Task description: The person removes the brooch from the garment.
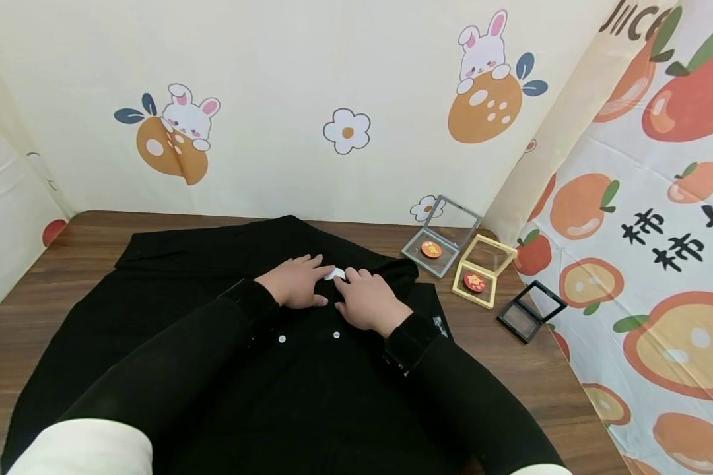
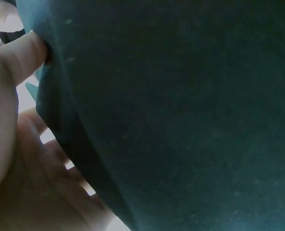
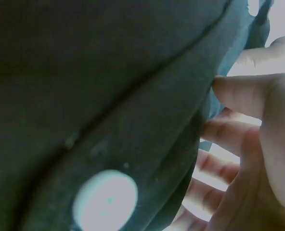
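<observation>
A black shirt (image 1: 309, 396) with white buttons lies spread front up over the table. My left hand (image 1: 297, 282) rests on its collar area from the left, fingers fairly straight and pointing right. From the right, my right hand (image 1: 368, 300) touches the collar too, thumb and fingers spread. Between the two hands shows a small white label (image 1: 335, 274) at the neck. In the left wrist view the thumb (image 2: 27, 55) touches the fabric's edge, and the fabric hides the fingertips. A white button (image 3: 106, 199) sits below the fingers in the right wrist view.
At the table's right stand three opened flip-lid cases: a grey one (image 1: 434, 254) and a yellow one (image 1: 478, 290), each with a round red or orange piece inside, and a black one (image 1: 523, 320). A printed cloth wall (image 1: 273, 165) rises behind the wooden table (image 1: 558, 396).
</observation>
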A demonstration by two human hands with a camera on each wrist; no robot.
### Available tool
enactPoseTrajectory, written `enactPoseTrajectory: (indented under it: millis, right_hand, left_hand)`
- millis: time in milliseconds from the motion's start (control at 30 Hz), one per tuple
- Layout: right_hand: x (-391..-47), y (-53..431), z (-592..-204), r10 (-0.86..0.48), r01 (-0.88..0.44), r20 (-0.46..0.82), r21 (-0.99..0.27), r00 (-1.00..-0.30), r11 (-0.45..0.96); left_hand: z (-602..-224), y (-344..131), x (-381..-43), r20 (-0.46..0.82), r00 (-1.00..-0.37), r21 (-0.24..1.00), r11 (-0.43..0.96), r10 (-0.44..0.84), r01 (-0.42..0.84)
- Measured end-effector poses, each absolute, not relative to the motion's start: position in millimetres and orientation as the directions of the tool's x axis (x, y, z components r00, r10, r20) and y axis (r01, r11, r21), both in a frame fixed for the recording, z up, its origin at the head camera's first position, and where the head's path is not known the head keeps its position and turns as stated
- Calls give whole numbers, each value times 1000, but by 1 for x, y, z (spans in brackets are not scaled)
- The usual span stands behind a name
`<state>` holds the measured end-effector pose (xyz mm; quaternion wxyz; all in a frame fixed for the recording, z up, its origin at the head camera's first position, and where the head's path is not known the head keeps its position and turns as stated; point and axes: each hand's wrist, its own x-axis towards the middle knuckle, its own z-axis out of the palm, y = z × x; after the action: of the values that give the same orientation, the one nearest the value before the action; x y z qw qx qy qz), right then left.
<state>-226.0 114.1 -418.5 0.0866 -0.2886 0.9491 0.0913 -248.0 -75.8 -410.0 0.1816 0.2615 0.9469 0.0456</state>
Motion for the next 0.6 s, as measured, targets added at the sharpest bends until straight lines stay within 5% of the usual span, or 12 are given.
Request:
enactPoseTrajectory:
  millis: [600]
  right_hand:
    - [-223, 116, -418, -534, -581, -241, 212, -810, 786]
  left_hand:
    - [-408, -75, -248, -325, -797, 186, 861, 508, 473]
